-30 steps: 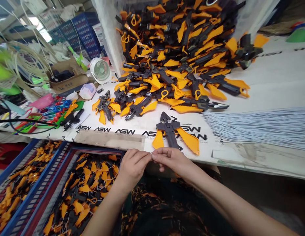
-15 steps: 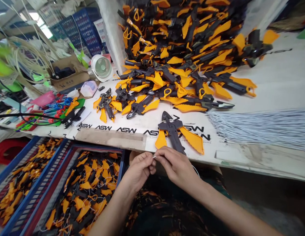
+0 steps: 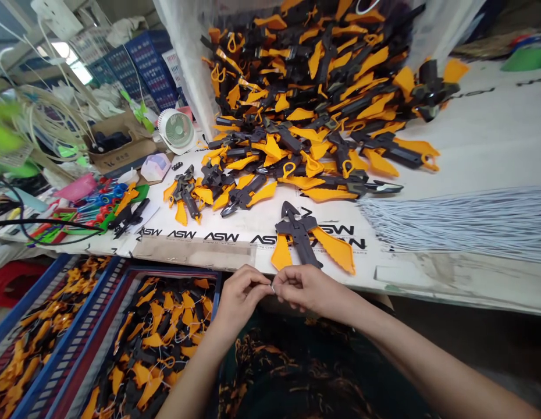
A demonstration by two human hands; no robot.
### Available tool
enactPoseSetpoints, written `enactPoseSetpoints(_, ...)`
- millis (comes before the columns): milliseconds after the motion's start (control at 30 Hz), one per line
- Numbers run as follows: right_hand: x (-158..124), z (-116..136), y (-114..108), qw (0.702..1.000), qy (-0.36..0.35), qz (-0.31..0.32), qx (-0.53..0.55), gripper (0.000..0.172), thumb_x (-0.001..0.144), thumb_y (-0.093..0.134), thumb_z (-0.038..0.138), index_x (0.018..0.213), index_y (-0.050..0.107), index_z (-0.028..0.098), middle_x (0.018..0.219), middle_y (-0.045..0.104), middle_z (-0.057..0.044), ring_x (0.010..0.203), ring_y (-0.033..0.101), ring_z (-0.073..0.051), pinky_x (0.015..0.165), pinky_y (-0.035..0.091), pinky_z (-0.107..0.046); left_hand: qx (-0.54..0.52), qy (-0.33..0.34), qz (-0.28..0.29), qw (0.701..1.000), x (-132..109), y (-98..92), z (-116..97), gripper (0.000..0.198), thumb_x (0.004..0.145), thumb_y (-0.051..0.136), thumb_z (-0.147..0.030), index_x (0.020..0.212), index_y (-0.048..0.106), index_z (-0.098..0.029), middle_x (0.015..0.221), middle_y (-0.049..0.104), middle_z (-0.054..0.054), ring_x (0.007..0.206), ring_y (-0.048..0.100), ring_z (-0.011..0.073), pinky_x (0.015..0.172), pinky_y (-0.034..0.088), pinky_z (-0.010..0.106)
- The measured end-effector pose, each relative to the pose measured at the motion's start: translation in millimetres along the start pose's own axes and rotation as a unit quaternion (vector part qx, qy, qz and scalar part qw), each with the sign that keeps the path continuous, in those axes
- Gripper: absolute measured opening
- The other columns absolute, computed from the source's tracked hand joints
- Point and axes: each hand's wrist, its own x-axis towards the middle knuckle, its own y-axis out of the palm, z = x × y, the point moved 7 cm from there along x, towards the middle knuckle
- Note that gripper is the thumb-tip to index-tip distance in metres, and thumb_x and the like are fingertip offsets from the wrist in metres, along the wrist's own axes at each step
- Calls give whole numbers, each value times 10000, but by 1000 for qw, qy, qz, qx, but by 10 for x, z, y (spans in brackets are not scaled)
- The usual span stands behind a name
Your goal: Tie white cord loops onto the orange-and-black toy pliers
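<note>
My left hand (image 3: 244, 294) and my right hand (image 3: 303, 287) meet fingertip to fingertip just in front of the table edge. Both are closed in a pinch on a thin white string (image 3: 272, 288), of which only a tiny bit shows between the fingers. Just beyond them, a black toy with a pointed head and two orange wings (image 3: 302, 235) lies on the table, its lower end close to my right hand. To the right lies a bundle of pale strings (image 3: 454, 224).
A large heap of black-and-orange toys (image 3: 292, 134) spills from a plastic-lined container at the back. Blue crates (image 3: 216, 291) of similar toys stand below the table at left. A small white fan (image 3: 177, 131) and coloured parts (image 3: 91, 209) occupy the table's left side.
My hands have turned slightly, fingertips still together on the string. The white loop that trailed beside my right wrist no longer shows. The view has shifted a little.
</note>
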Motion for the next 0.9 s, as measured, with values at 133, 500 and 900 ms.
enactPoseSetpoints(133, -6, 35, -21, 990, -68, -99, -76, 168, 786, 569, 359, 730, 578, 200, 573, 520, 35, 504, 448, -113, 462, 342, -217, 27, -72, -39, 996, -108, 38, 45, 130, 878, 616, -245, 797, 696, -183, 761, 689, 21, 701, 625, 145, 616, 461, 228)
enactPoseSetpoints(500, -180, 141, 60, 961, -189, -106, -171, 197, 943, 493, 353, 822, 567, 216, 670, 583, 5, 581, 512, -143, 553, 390, -255, -52, -194, -73, 977, -240, 128, 182, 130, 805, 567, -218, 689, 604, -174, 619, 597, -14, 571, 531, 122, 551, 431, 222)
enactPoseSetpoints(900, 0, -83, 195, 998, -47, -29, 34, 382, 823, 632, 567, 807, 534, 198, 628, 479, 52, 522, 487, -108, 485, 419, -223, 136, 157, 32, 978, -204, -13, -77, 183, 937, 506, -86, 1047, 600, -198, 962, 703, 71, 901, 655, 169, 801, 509, 306)
